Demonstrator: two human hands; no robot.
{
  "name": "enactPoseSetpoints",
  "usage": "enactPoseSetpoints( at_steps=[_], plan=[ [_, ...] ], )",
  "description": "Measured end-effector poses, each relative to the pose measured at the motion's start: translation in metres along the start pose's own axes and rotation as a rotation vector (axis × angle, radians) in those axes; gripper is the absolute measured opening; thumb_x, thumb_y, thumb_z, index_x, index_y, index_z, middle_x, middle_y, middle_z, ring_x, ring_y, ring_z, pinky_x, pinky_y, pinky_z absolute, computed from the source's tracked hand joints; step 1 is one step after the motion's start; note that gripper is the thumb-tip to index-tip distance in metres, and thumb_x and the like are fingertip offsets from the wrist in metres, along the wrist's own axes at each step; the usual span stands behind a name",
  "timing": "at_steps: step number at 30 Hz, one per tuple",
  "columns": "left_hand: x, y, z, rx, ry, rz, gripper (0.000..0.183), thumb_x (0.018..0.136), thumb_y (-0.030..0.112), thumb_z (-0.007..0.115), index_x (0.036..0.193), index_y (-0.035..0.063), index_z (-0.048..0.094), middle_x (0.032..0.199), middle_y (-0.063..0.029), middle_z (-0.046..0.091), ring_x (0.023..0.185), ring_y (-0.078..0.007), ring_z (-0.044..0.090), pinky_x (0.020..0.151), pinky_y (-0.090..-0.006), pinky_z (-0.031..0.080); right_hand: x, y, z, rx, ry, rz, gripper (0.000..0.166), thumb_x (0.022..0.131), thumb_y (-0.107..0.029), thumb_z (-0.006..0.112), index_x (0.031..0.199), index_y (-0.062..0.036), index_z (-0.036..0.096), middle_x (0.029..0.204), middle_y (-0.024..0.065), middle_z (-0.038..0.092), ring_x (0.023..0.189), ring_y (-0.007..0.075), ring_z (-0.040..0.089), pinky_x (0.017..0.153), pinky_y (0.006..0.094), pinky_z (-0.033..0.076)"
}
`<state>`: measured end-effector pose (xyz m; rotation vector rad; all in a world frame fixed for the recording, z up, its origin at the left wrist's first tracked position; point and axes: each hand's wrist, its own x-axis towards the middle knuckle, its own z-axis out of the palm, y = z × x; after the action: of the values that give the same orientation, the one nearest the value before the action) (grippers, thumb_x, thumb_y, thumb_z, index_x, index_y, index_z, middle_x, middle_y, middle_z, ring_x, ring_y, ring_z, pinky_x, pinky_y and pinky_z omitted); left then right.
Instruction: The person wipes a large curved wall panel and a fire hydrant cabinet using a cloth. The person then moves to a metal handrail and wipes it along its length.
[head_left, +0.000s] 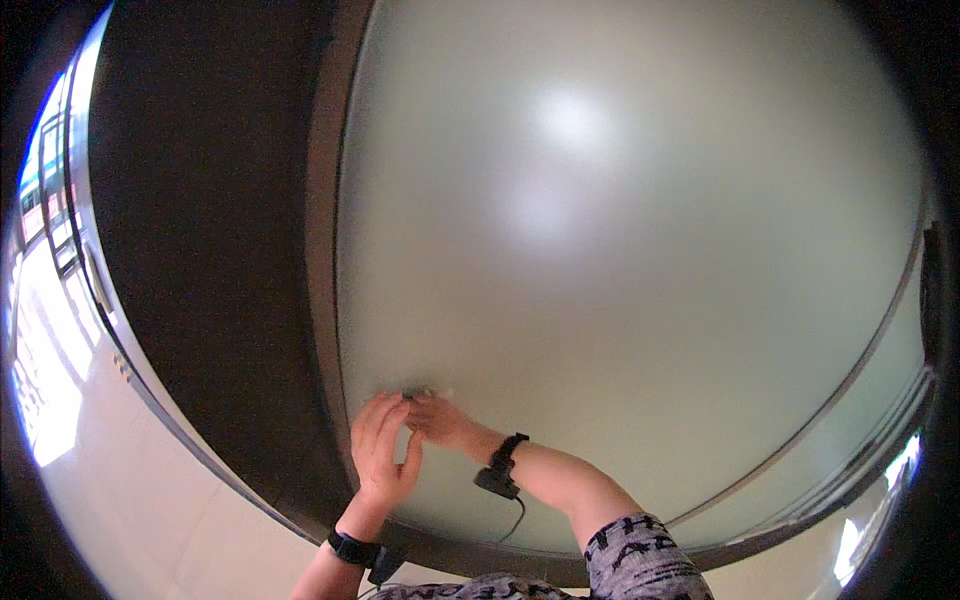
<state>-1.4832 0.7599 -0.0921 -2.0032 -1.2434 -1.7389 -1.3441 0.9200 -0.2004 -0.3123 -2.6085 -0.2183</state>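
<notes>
A large frosted glass panel (600, 315) in a dark frame fills the view before me. Near its lower left part, my left hand (380, 450) lies against the glass, palm forward, fingers bent at the tips. My right hand (442, 421) is beside it, its fingers at a small dark object (409, 397) mostly hidden between both hands. Whether either hand grips it cannot be told. Each wrist wears a black strap with a device; the right one (501, 469) trails a thin cable.
A wide dark panel (210, 225) stands left of the glass, with a brown frame strip (322, 225) between them. Beyond it are a pale floor (142, 465) and bright windows (52, 300). Another frame strip (817, 420) curves along the right.
</notes>
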Motion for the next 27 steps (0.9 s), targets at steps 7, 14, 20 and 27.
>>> enactPoseSetpoints(
  at_steps=[7,14,20,27],
  plan=[
    [0.048,-0.059,0.118,-0.021,-0.072,-0.030,0.044,0.074,0.001,0.064,0.118,0.0019,0.056,0.125,-0.0176,0.057,0.119,-0.0399,0.051,0.103,-0.0508,0.038,-0.062,0.113,-0.177,-0.384,-0.209,0.721,0.041,0.087,-0.016,0.057,0.127,-0.0109,0.056,0.126,0.0108,0.058,0.106,0.0295,0.059,0.087,0.0460,0.047],
    [0.027,-0.062,0.140,-0.133,-0.188,0.073,0.040,0.078,0.006,0.065,0.117,0.0031,0.057,0.127,-0.0148,0.055,0.121,-0.0386,0.049,0.101,-0.0497,0.040,-0.217,0.103,-0.284,-1.240,0.784,0.936,0.053,0.089,-0.009,0.053,0.141,-0.0084,0.044,0.130,0.0221,0.049,0.121,0.0380,0.045,0.100,0.0450,0.035],
    [0.104,0.010,0.177,-0.269,-0.058,0.277,0.039,0.081,0.011,0.065,0.119,0.0053,0.058,0.129,-0.0124,0.054,0.123,-0.0373,0.047,0.101,-0.0496,0.039,-0.155,0.016,-0.303,-0.741,1.050,0.759,0.032,0.092,-0.012,0.054,0.123,-0.0060,0.054,0.135,0.0163,0.050,0.127,0.0342,0.045,0.095,0.0478,0.039],
    [0.045,0.118,0.085,-0.333,-0.117,0.491,0.037,0.083,0.014,0.065,0.119,0.0098,0.060,0.130,-0.0117,0.053,0.124,-0.0347,0.046,0.101,-0.0514,0.038,-0.160,-0.053,-0.368,-0.960,0.635,0.842,0.038,0.082,0.002,0.057,0.118,-0.0089,0.061,0.132,0.0170,0.054,0.124,0.0372,0.048,0.099,0.0490,0.039]
  ],
)
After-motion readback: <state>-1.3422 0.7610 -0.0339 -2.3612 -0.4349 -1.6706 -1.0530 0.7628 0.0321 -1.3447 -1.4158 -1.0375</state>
